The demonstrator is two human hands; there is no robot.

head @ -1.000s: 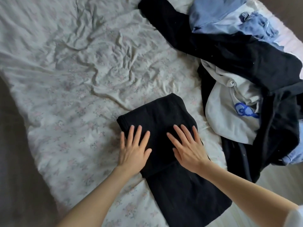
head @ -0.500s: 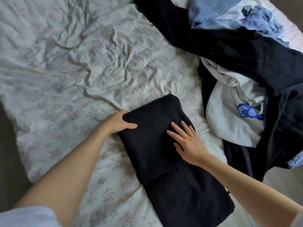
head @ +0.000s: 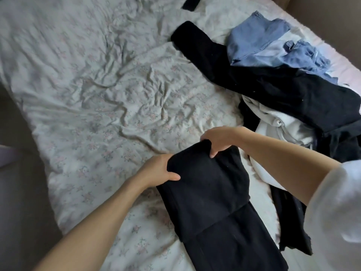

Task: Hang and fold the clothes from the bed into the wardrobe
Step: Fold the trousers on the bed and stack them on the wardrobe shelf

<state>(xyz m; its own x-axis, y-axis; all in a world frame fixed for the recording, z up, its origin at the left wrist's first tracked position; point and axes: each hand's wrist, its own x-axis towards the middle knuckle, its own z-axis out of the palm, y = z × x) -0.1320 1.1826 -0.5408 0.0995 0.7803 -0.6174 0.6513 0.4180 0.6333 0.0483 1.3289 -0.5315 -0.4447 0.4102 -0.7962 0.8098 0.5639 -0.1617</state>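
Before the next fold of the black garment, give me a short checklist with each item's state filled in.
1. Left hand has the folded black garment by its far left corner, thumb on top: ok.
2. Right hand pinches the far right corner: ok.
3. Near part of the garment lies flat on the floral sheet: ok.
4. Folded layers line up evenly: not ok, the upper layer sits askew over the lower one.
5. Garment lies apart from the clothes pile: cannot tell, its right edge runs close to the white garment.
6. Wardrobe ready: cannot tell, out of view.
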